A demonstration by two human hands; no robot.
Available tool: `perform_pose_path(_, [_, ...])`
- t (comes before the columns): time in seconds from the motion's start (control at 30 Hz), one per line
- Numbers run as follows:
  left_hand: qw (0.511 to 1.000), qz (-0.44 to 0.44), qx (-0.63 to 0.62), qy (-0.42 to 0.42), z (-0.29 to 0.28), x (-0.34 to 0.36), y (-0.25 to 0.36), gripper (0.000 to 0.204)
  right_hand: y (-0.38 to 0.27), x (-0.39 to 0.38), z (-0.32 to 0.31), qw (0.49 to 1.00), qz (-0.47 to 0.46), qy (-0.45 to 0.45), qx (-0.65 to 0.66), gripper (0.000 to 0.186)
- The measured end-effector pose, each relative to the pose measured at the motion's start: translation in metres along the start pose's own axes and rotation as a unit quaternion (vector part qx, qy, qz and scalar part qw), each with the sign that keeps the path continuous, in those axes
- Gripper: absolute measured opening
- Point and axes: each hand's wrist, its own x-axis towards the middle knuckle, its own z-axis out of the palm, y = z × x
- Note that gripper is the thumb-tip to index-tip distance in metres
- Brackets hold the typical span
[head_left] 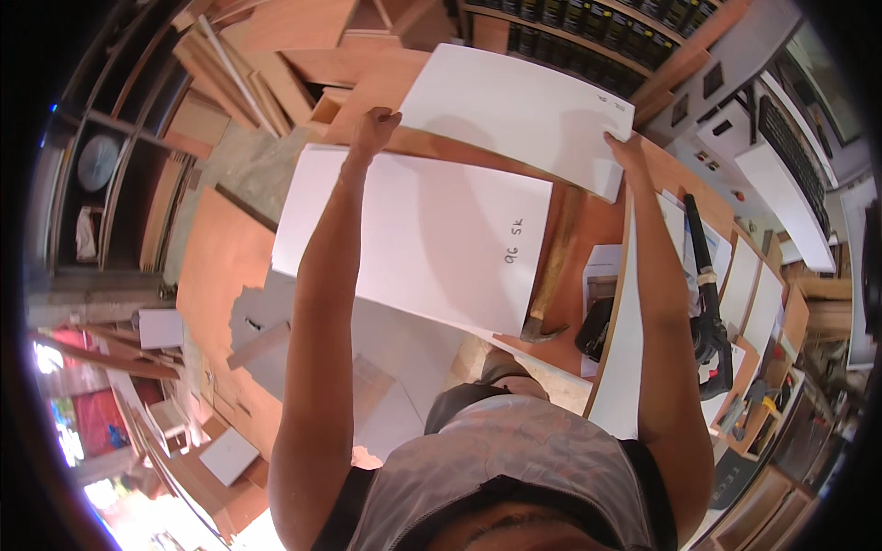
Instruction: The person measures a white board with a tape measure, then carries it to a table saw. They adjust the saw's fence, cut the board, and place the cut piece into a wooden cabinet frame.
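A white board lies across the far part of the wooden workbench, with handwritten marks near its right end. My left hand grips its left edge, fingers closed there. At its right edge my right hand holds the board, thumb on the top face. Closer to me a second white board, also marked by hand, lies flat and reaches past the bench's near edge. A claw hammer with a wooden handle rests just right of it. My left forearm covers part of the nearer board.
Right of the hammer are a small black case, a long white strip and a black power tool. Wood offcuts lean at the far left. Shelves of dark boxes stand behind; a large plywood sheet lies left.
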Motion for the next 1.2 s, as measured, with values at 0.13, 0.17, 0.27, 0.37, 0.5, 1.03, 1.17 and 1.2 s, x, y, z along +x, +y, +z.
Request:
perform_pose_path(0.13, [0.986,-0.127,0.094,-0.059,0.047,0.053,-0.022,0.065,-0.030,-0.025,0.020,0.990,0.098,0.009,-0.104,0.087])
perform_pose_path(0.17, [0.973,-0.186,0.081,-0.113,0.057,0.064,-0.018,0.070,-0.028,-0.029,0.023,0.989,0.105,0.039,-0.101,0.086])
perform_pose_path(0.27, [0.973,-0.146,0.173,-0.035,0.073,0.073,-0.041,0.064,-0.049,-0.043,0.034,0.984,0.143,0.093,-0.050,0.085])
perform_pose_path(0.37, [0.973,-0.145,0.172,-0.055,0.081,0.089,-0.029,0.056,-0.046,-0.046,0.029,0.977,0.148,0.151,-0.008,0.076])
perform_pose_path(0.5, [0.976,-0.038,0.215,-0.007,0.041,0.103,-0.043,0.052,-0.081,-0.041,0.034,0.977,0.122,0.170,-0.023,0.068])
perform_pose_path(1.03, [0.988,-0.060,0.060,0.128,-0.132,-0.045,0.030,0.040,-0.165,-0.097,-0.006,0.993,0.010,0.079,0.087,0.062])
perform_pose_path(1.17, [0.988,-0.065,0.037,0.139,-0.179,-0.138,-0.010,0.040,-0.171,-0.194,0.006,0.982,-0.112,0.108,0.109,0.055])
perform_pose_path(1.2, [0.987,-0.057,0.024,0.150,-0.185,-0.163,-0.029,0.041,-0.173,-0.222,0.011,0.984,-0.105,0.115,0.087,0.053])
